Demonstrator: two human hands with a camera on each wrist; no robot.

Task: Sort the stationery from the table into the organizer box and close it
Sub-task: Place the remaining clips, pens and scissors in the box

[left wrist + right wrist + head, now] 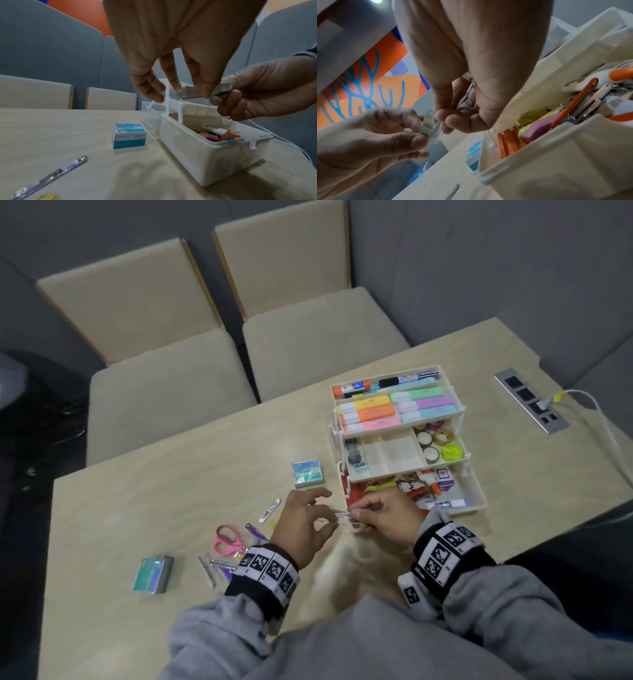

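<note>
The white tiered organizer box (pixel 478 501) stands open on the table, with highlighters in its top tray, tape rolls in the middle tray and mixed items in the bottom. Just in front of its near left corner, my left hand (pixel 329 510) and right hand (pixel 358 513) hold one small silver metal clip (pixel 342 513) between them, above the table. In the left wrist view my left hand (pixel 188 90) pinches one end of the clip (pixel 187 92) and my right hand (pixel 221 97) grips the other end. The right wrist view shows my right hand (pixel 447 117) and left hand (pixel 418 136) on the clip (pixel 426 127), beside the box (pixel 556 155).
On the table left of the box lie a teal staples box (pixel 307 474), a second teal pack (pixel 154 573), pink scissors (pixel 227 539), a loose metal strip (pixel 269 510) and purple items (pixel 255 530). A power socket strip (pixel 531 400) with a white cable sits at the right. Two chairs stand beyond the table.
</note>
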